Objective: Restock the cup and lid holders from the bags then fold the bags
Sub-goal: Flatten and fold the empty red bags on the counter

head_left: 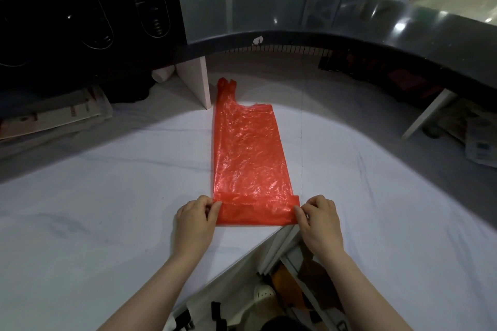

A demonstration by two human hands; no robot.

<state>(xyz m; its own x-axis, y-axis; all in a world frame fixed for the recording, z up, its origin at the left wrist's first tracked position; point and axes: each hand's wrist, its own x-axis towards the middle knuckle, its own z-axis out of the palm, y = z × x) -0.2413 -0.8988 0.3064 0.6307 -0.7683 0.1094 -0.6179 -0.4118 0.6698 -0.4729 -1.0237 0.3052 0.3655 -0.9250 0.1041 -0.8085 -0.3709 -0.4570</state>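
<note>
A red plastic bag lies flat as a long narrow strip on the white counter, handles pointing away from me. Its near end is turned over into a short fold. My left hand pinches the left corner of that fold, and my right hand pinches the right corner. The black cup and lid holder stands at the back left on the raised dark ledge; its slots look dark and their contents are hard to make out.
A dark curved raised ledge rings the counter's far side. Stacked papers lie at the left under the holder. A white support panel stands just left of the bag's handles. The counter edge drops off below my right hand.
</note>
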